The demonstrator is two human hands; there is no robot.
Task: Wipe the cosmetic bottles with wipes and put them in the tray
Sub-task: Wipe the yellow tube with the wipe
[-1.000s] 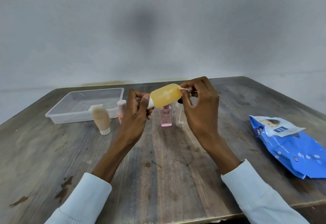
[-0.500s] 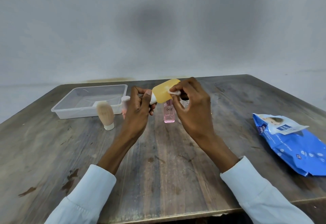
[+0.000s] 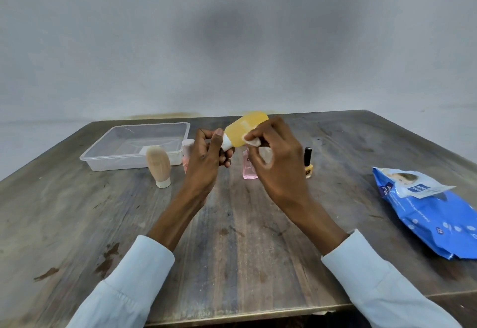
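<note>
2 hands (image 3: 204, 162) (image 3: 277, 165) mid-table | L fingers (image 3: 218, 139) grip yellow bottle (image 3: 245, 128) cap | R pinch wipe (image 3: 251, 141) | tray (image 3: 103, 161) far-L edge

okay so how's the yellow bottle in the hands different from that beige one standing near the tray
The yellow bottle is translucent, while the beige bottle looks opaque. The yellow bottle is in the air, tilted with its white cap low, held by the left hand while the right hand presses a wipe on it; the beige bottle stands untouched on the table, cap down. Both are rounded with white caps.
</note>
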